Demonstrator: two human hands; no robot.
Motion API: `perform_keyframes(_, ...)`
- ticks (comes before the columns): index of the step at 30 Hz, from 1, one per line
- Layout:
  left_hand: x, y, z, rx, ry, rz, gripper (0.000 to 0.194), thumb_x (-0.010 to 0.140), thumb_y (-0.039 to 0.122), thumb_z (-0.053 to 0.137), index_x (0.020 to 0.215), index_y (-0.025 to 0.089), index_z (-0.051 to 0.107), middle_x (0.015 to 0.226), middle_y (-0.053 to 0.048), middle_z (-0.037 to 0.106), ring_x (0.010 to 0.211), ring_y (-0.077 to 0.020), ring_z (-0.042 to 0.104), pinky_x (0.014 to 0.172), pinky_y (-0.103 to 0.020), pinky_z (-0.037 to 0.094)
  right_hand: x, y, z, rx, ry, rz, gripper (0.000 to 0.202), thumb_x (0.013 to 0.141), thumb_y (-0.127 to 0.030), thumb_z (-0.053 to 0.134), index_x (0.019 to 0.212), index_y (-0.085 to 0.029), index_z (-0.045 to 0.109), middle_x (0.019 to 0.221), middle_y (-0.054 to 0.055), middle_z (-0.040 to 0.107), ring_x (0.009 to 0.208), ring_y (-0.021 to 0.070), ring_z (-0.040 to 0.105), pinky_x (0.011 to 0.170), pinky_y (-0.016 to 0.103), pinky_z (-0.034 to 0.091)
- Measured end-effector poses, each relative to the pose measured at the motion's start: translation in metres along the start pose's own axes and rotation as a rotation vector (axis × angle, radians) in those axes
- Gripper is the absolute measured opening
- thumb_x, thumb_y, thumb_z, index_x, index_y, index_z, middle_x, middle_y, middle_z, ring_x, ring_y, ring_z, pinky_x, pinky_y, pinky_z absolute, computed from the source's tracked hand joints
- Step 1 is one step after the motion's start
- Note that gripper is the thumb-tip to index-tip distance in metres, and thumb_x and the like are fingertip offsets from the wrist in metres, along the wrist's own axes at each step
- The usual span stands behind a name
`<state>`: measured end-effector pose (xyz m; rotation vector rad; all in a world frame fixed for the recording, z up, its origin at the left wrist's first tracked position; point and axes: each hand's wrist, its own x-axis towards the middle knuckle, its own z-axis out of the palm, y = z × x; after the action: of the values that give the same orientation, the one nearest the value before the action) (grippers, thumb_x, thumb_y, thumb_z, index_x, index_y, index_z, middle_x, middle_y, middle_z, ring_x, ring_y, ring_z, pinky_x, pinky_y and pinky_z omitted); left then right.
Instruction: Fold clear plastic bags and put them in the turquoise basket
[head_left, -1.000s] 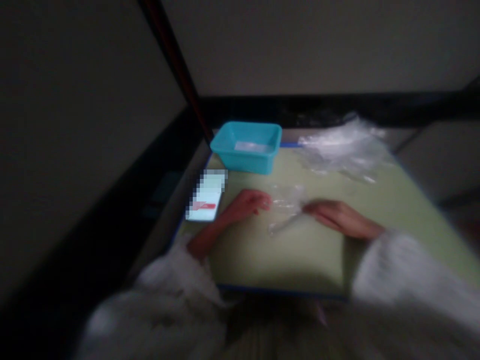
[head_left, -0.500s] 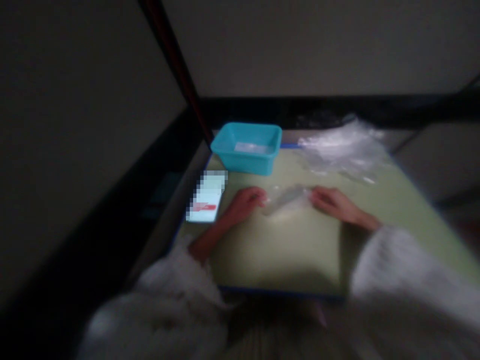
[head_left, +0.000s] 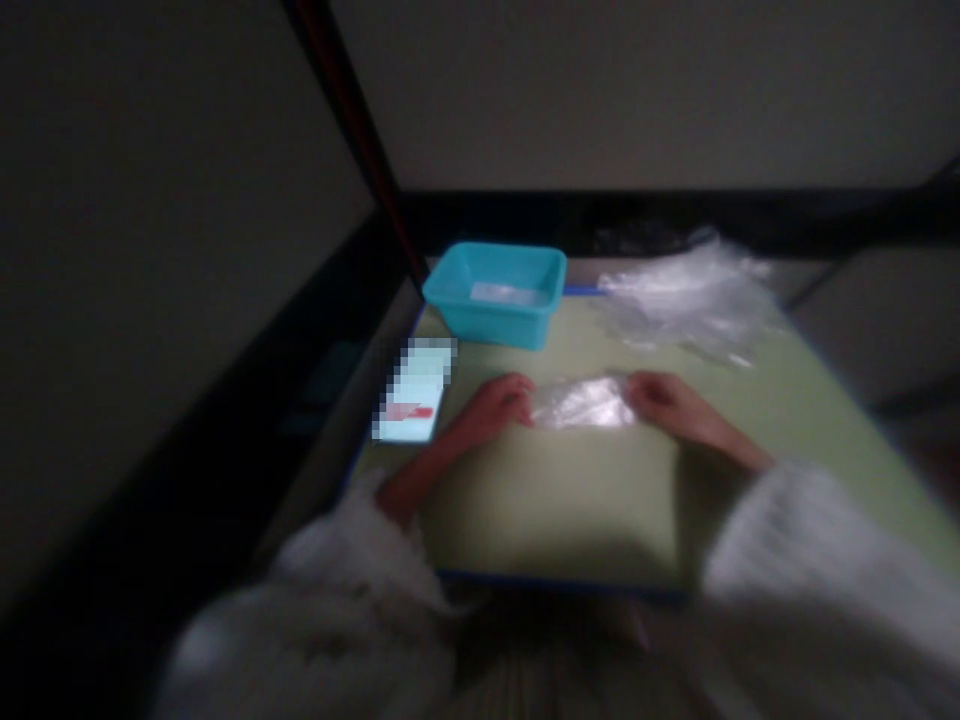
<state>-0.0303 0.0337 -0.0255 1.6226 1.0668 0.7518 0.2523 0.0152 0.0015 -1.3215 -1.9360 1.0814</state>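
A small clear plastic bag (head_left: pixel 585 402) is stretched between my two hands, just over the pale green tabletop (head_left: pixel 555 500). My left hand (head_left: pixel 504 402) pinches its left end with the fingers closed. At the right end, my right hand (head_left: pixel 664 400) grips the plastic between thumb and fingers. The bag shines brightly in its middle and right part; whether anything is inside cannot be made out. Both hands look somewhat blurred.
A turquoise basket (head_left: pixel 499 325) with something whitish inside stands at the back left. In front of it lies a lit phone (head_left: pixel 415 392), partly pixelated. A heap of clear plastic bags (head_left: pixel 686 295) covers the back right corner.
The bag between my hands has turned or flattened and now reflects more light. My right hand has shifted very slightly to the right; my left hand has barely moved.
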Motion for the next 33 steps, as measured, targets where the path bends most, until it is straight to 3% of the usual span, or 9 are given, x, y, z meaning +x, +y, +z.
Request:
perform_keyframes(4,-0.001,0.001,0.001,-0.053,-0.025,-0.042,0.012,0.079,0.019,0.047,0.089,0.014,0.053,0.063,0.002,0.061,0.059,-0.0133,0.066,0.054,-0.020,0.047,-0.001,0.004,0.002,0.048,0.014,0.048,0.022,0.070,-0.040,0.058,0.073,-0.018,0.051,0.056,-0.001,0.055,0.049,0.0128,0.049,0.046,0.025,0.038)
perform_keyframes(8,0.000,-0.002,0.002,-0.059,-0.017,-0.038,0.011,0.080,0.018,0.046,0.089,0.014,0.051,0.061,0.004,0.058,0.057,-0.0126,0.065,0.053,-0.020,0.046,-0.002,0.005,0.008,0.105,0.076,0.068,0.039,0.068,-0.040,0.064,0.096,-0.019,0.046,0.058,-0.004,0.056,0.050,0.0139,0.053,0.044,0.023,0.038)
perform_keyframes(11,0.005,0.001,0.003,0.021,0.093,0.035,0.012,0.077,0.016,0.049,0.089,0.014,0.053,0.068,0.003,0.059,0.056,-0.0103,0.062,0.055,-0.020,0.046,-0.002,0.005,0.012,0.120,0.076,0.005,0.049,0.070,-0.037,0.064,0.110,-0.018,0.042,0.061,-0.005,0.055,0.051,0.0125,0.052,0.044,0.022,0.039)
perform_keyframes(14,0.018,0.010,0.008,0.088,0.178,0.162,0.016,0.074,0.014,0.055,0.090,0.014,0.055,0.089,-0.003,0.064,0.077,-0.0127,0.063,0.068,-0.023,0.048,-0.002,0.004,0.014,0.106,0.051,-0.077,0.053,0.073,-0.031,0.061,0.120,-0.017,0.040,0.066,-0.004,0.057,0.054,0.0115,0.051,0.046,0.021,0.039)
perform_keyframes(17,0.034,0.021,0.020,0.011,0.013,0.247,0.024,0.075,0.015,0.059,0.099,0.015,0.055,0.107,-0.008,0.062,0.102,-0.0181,0.058,0.081,-0.026,0.047,-0.005,0.002,0.013,0.067,0.042,-0.154,0.053,0.077,-0.026,0.057,0.125,-0.016,0.039,0.068,-0.002,0.058,0.055,0.0112,0.052,0.048,0.021,0.039)
perform_keyframes(21,0.054,0.028,0.041,-0.105,-0.217,0.219,0.025,0.087,0.027,0.052,0.108,0.015,0.051,0.104,-0.008,0.063,0.100,-0.0176,0.058,0.087,-0.029,0.043,-0.008,0.003,0.011,-0.006,0.042,-0.225,0.055,0.081,-0.025,0.054,0.132,-0.017,0.037,0.073,-0.001,0.059,0.055,0.0104,0.050,0.050,0.022,0.040)
perform_keyframes(24,0.063,0.028,0.051,-0.083,-0.240,0.203,0.021,0.090,0.030,0.046,0.101,0.015,0.054,0.091,-0.004,0.062,0.088,-0.0143,0.057,0.082,-0.026,0.043,-0.010,0.006,0.011,-0.046,0.042,-0.259,0.056,0.083,-0.024,0.054,0.135,-0.020,0.036,0.072,-0.002,0.057,0.054,0.0099,0.047,0.051,0.022,0.040)
perform_keyframes(28,0.066,0.026,0.049,-0.055,-0.252,0.204,0.024,0.090,0.035,0.046,0.088,0.013,0.056,0.070,0.001,0.055,0.068,-0.0115,0.052,0.067,-0.023,0.042,-0.011,0.009,0.012,-0.054,0.046,-0.246,0.056,0.082,-0.022,0.054,0.136,-0.021,0.037,0.069,-0.004,0.053,0.053,0.0097,0.045,0.050,0.021,0.039)
perform_keyframes(33,0.063,0.025,0.038,-0.064,-0.300,0.162,0.024,0.083,0.031,0.057,0.100,0.013,0.055,0.061,0.005,0.051,0.055,-0.0081,0.049,0.054,-0.019,0.038,-0.012,0.008,0.014,-0.018,0.078,-0.183,0.057,0.080,-0.022,0.055,0.134,-0.017,0.038,0.066,-0.005,0.048,0.053,0.0094,0.044,0.049,0.020,0.037)
